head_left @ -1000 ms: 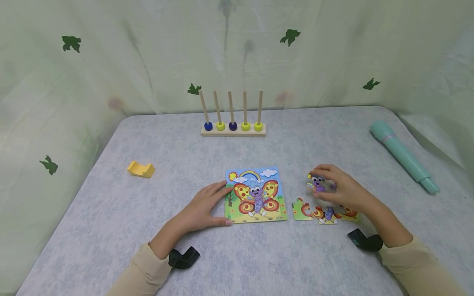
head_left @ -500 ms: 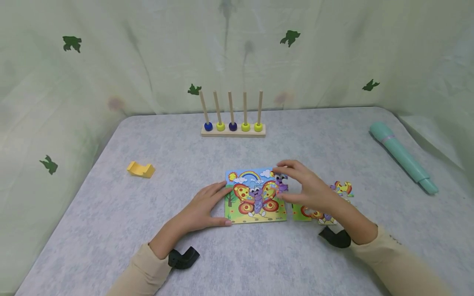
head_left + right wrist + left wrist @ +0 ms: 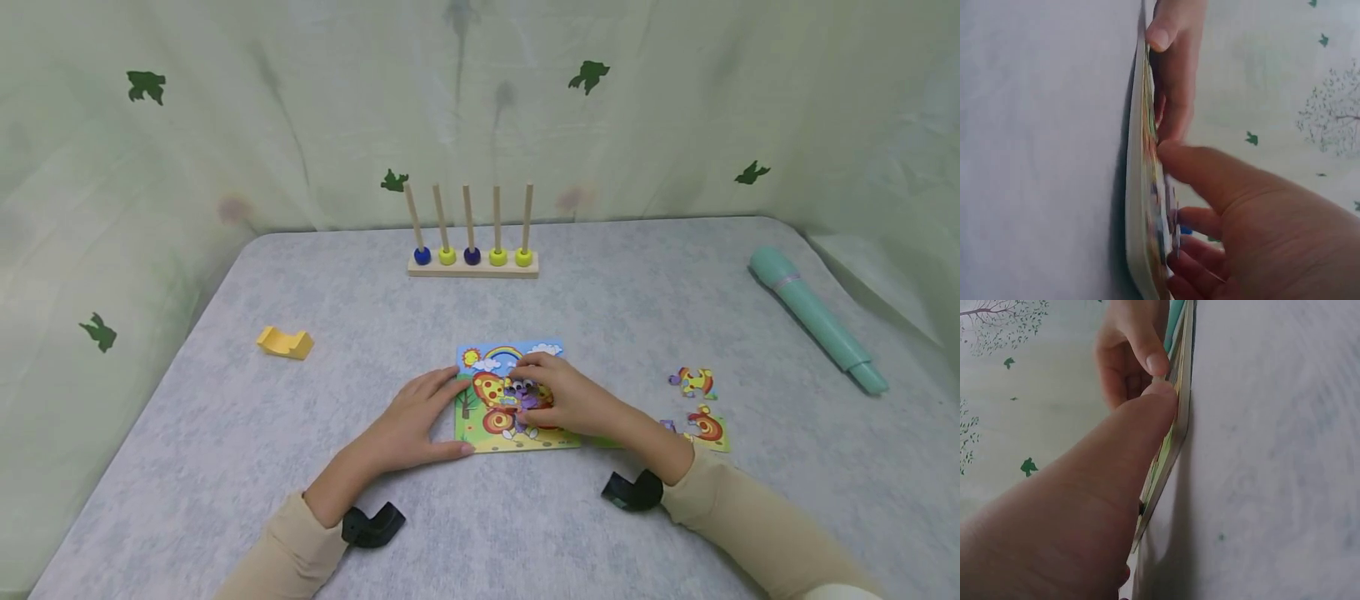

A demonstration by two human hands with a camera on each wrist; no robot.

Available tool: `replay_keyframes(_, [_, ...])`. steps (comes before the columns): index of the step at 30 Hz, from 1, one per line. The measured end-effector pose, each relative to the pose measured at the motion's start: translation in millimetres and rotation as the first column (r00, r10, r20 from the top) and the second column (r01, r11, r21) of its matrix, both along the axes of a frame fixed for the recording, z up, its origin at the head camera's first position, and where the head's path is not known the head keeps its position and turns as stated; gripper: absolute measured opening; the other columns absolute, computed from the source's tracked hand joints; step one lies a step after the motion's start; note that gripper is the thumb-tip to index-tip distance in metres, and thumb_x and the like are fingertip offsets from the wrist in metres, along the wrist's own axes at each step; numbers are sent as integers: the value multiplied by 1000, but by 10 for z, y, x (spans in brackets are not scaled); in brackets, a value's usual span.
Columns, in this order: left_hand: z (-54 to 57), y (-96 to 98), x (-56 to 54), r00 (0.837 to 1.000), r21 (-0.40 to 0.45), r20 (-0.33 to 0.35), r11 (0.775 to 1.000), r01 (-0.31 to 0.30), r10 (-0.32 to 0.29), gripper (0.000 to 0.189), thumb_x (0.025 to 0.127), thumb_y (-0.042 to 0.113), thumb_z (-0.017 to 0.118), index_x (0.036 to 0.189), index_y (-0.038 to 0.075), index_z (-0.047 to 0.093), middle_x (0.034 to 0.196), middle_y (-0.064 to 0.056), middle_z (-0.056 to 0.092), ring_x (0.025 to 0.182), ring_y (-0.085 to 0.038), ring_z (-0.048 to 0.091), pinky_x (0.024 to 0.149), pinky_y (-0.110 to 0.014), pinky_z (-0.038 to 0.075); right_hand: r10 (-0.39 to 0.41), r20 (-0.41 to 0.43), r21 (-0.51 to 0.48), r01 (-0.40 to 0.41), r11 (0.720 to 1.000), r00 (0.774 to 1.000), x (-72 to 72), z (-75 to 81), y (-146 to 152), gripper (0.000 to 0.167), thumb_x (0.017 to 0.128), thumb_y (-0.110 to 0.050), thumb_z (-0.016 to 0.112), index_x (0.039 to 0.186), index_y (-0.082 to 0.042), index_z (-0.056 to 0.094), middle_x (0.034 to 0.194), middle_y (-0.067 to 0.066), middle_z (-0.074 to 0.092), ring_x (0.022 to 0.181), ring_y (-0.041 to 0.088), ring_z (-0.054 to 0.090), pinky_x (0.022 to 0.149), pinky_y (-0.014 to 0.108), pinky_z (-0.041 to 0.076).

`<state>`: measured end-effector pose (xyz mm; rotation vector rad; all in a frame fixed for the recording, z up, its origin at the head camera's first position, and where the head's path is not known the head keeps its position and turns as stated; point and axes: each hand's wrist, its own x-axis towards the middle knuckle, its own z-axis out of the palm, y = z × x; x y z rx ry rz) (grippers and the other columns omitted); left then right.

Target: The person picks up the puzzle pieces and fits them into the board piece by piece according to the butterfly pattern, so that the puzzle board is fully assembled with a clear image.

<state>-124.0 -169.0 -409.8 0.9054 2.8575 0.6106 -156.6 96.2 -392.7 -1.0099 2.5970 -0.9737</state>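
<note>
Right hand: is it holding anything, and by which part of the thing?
The right hand pinches a puzzle piece by its near and far edges, over the board.

loose puzzle pieces [image 3: 708, 427] partly hidden, sleeves [image 3: 750, 521] cut off

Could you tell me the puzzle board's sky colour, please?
Blue on the puzzle board; head view is best.
</note>
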Motion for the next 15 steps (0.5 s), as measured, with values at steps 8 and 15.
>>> replay_keyframes(8, [-19,103,32,997,-35,-75,999,-3,1,84,78,67,48,141,15,30,142,-1,27,130,-23,17,103,-44,15,9,-78,13,-8,1000,997,-48,-101,-38,49,78,-35,69,121,-14,57,125,5,46,116,25,40,94,47,32])
replay_keyframes(15, [-32,171,41,989,-32,-106,994,102,-105,64,85,59,43,138,24,37,142,-2,27,130,-24,17,102,-46,16,7,-81,12,-6,1000,997,-72,-117,-67,49,77,-34,70,121,-16,58,125,3,46,114,24,40,94,47,30])
